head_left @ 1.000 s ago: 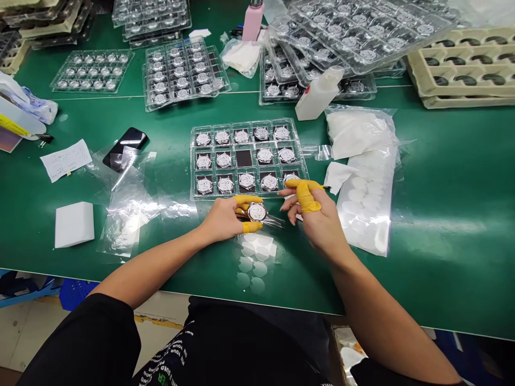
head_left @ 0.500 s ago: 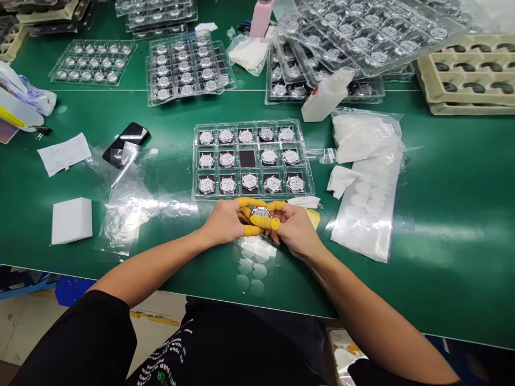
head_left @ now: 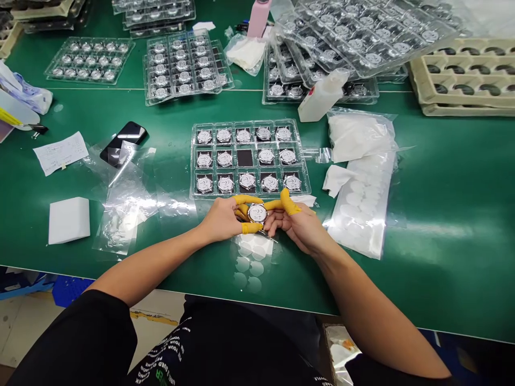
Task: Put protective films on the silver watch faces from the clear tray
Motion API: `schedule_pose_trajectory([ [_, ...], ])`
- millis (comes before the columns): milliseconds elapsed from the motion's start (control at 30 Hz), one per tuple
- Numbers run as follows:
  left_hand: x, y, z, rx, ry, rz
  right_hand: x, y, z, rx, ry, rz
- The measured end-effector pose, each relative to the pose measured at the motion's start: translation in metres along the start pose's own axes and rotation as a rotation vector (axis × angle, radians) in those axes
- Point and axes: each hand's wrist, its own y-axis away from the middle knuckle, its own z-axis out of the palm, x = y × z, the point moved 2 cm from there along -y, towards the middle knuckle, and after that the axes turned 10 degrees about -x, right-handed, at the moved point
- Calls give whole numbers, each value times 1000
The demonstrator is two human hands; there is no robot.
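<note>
Left hand [head_left: 223, 220] pinches round metal watch case [head_left: 257, 213], right hand [head_left: 295, 225] gripping its edge, just below clear plastic tray [head_left: 249, 194]; bare green mat left.

- watch case [head_left: 257, 213] between left hand [head_left: 223, 220] and right hand [head_left: 301, 228], just before tray [head_left: 244, 157]
- phone [head_left: 124, 140] left of tray
- pad bag [head_left: 364, 209] right of tray, bottle [head_left: 319, 97] behind it

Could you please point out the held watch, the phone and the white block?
watch [head_left: 257, 213]: head view, centre of its face.
phone [head_left: 131, 133]: head view, bare part of its screen.
white block [head_left: 69, 220]: head view, middle of its top.
</note>
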Motion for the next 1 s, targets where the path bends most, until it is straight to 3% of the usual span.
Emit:
schedule_pose_trajectory([
  [33,0,0,0,4,26,1,-4,3,-9,105,107,-62],
  [133,1,-1,0,25,75,1,-20,21,-49,580,488,-256],
  [200,1,-1,0,37,69,-2,-26,29,-74,714,633,-241],
  [367,0,-1,-1,51,40,-2,-18,22,-95,505,931,-27],
  [467,0,-1,-1,51,45,0,-12,18,-97,482,974,-4],
  [600,2,-2,0,59,45,-4,-23,24,-85,423,943,-304],
  [767,-2,-3,1,38,85,0,-18,19,-26,169,957,-724],
  [867,-7,-6,-1,3,139,6,-7,8,-4,3,1110,-824],
  [1000,-10,-9,-4,-67,148,-12,-6,1,-10,-116,1181,-835],
])
